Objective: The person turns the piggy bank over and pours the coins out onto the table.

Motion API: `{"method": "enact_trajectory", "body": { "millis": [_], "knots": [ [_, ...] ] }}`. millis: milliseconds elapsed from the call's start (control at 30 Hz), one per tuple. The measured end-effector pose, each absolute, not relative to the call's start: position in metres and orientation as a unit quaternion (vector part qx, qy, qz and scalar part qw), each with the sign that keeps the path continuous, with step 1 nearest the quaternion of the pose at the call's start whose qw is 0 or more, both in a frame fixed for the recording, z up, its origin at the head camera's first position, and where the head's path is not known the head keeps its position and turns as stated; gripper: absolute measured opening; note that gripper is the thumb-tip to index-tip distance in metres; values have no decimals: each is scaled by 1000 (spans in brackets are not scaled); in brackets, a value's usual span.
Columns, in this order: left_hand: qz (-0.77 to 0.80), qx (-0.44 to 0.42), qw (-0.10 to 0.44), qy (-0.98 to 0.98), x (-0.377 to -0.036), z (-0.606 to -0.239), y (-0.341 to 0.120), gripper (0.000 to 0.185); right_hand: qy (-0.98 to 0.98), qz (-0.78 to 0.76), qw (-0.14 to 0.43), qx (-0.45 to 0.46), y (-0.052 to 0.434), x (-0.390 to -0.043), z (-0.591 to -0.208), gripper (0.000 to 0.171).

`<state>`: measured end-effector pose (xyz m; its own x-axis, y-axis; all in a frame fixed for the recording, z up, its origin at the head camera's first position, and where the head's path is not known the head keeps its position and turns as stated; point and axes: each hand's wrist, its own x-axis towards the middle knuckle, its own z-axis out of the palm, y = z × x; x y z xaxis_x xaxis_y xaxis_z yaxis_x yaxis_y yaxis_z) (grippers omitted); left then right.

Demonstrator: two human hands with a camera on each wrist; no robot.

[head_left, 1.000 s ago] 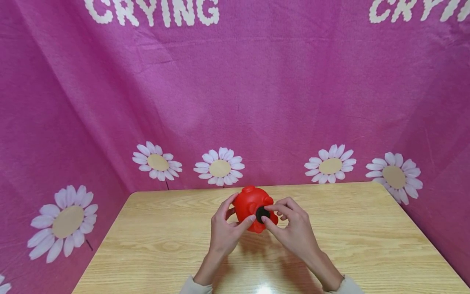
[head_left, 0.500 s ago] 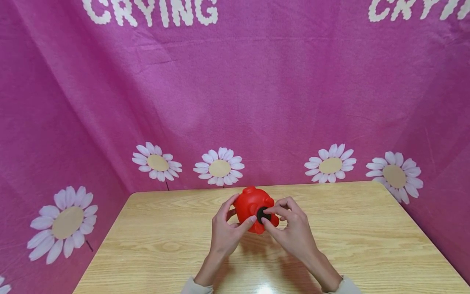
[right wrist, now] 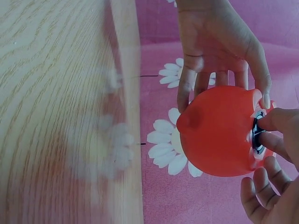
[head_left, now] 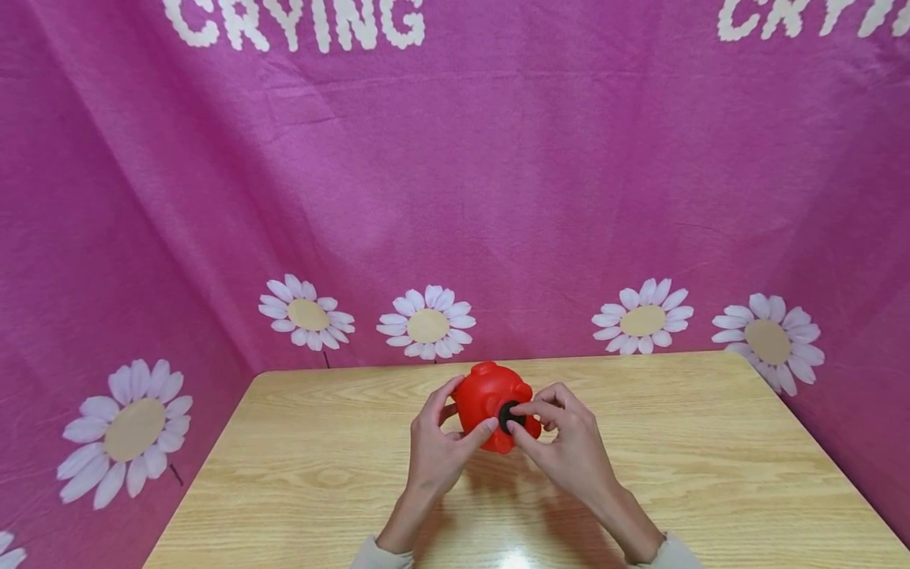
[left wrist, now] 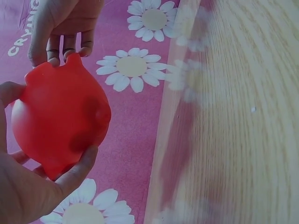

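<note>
Between the hands sits a bright red piggy bank [head_left: 486, 399], plain and glossy, with a round black plug [head_left: 508, 414] set in its underside. Beneath the hands the worktop [head_left: 711, 458] is pale yellow-tan wood with darker wavy grain lines. Behind and to both sides of the hands hangs a magenta-pink cloth [head_left: 498, 174] printed with white-petalled daisies [head_left: 426, 322] that have beige centres and thin dark stems, and with chunky white letters reading "CRYING" along its top. The sleeve cuffs [head_left: 373, 555] are cream.
</note>
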<state>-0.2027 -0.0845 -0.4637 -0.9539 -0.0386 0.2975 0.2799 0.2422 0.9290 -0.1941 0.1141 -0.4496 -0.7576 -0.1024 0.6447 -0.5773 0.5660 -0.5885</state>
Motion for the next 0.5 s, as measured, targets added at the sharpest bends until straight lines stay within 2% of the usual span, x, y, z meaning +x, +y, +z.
{"method": "enact_trajectory", "body": {
  "millis": [500],
  "knots": [
    [-580, -86, 150, -796, -204, -463, -87, 72, -818, 460, 276, 209, 113, -201, -458, 22]
  ]
}}
